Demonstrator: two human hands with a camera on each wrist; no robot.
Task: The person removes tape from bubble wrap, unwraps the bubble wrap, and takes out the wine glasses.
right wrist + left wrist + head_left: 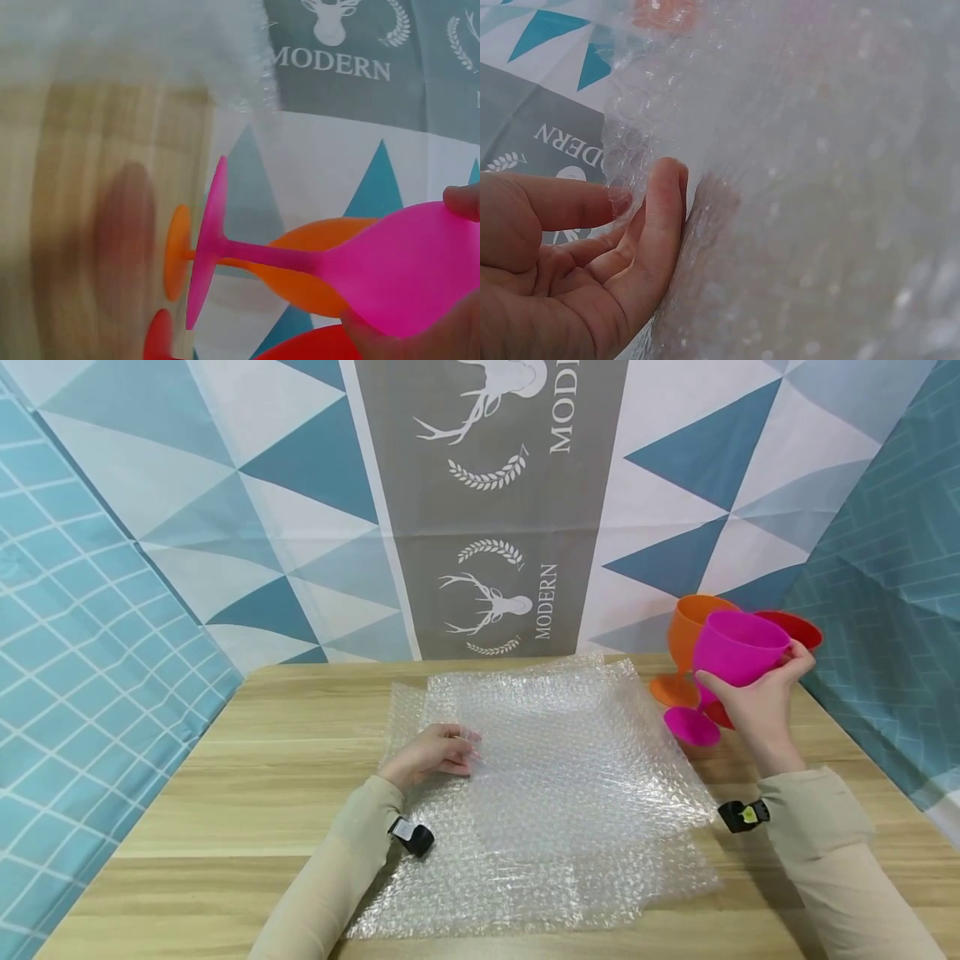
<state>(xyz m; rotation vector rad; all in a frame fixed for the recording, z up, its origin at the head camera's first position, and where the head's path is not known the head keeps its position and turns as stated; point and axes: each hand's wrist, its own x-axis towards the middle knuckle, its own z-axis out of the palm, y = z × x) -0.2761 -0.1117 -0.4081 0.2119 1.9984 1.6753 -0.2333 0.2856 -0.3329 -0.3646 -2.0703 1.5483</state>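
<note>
My right hand (765, 706) grips a pink plastic goblet (735, 652) round its bowl, thumb on the near side. In the right wrist view the goblet's foot (208, 244) is raised above the table, with a blurred shadow on the wood. An orange goblet (684, 639) stands upright just behind it, and a red goblet (798, 627) is partly hidden by my hand and the pink one. At the left, my left hand (435, 752) pinches the edge of a clear bubble wrap sheet (570, 760) between thumb and fingers, as the left wrist view shows (626, 195).
More bubble wrap sheets (450, 893) lie layered beneath, over the middle of the wooden table (247, 777). A patterned cloth (300, 493) hangs behind the table's far edge. Blue tiled cloth (75, 652) hangs at the left side, and teal cloth (885, 635) at the right.
</note>
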